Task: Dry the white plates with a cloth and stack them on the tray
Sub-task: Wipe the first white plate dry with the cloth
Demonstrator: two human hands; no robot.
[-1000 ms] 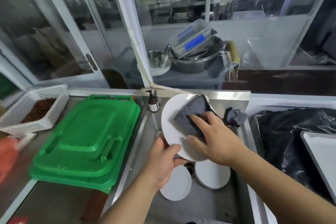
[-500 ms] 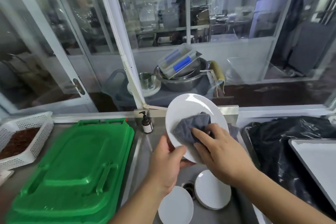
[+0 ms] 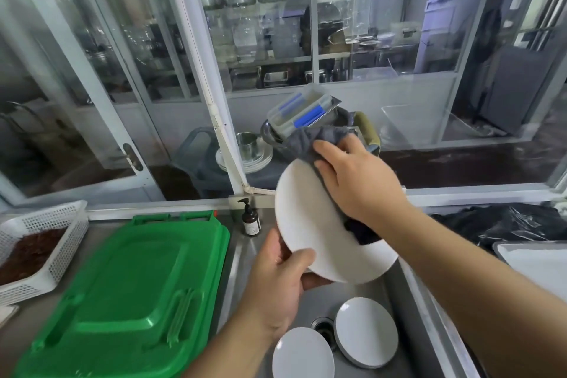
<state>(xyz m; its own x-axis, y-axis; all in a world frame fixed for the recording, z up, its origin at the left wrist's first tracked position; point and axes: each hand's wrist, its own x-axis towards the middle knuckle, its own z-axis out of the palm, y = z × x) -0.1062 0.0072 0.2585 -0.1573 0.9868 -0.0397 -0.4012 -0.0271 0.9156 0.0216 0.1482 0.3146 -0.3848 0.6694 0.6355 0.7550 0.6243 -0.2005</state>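
A white plate [image 3: 306, 224] is held tilted above the steel sink. My left hand [image 3: 279, 279] grips its lower left rim, thumb on the face. My right hand [image 3: 352, 178] presses a grey cloth [image 3: 306, 141] against the plate's upper right part; the cloth bunches above the fingers and a dark end hangs below the wrist. Two more white plates [image 3: 302, 353] [image 3: 366, 331] lie in the sink basin on either side of the drain. The white tray [image 3: 540, 264] shows at the right edge, on a black plastic sheet.
A green plastic lid [image 3: 129, 294] covers the counter to the left of the sink. A white basket [image 3: 40, 248] with brown contents stands at far left. A brown pump bottle [image 3: 251, 219] stands behind the sink. Glass panels close off the back, with metal bowls behind them.
The plate has been raised and turned more face-on to me. My right hand has wiped with the cloth from the plate's middle up to its upper right rim. The view has tilted upward.
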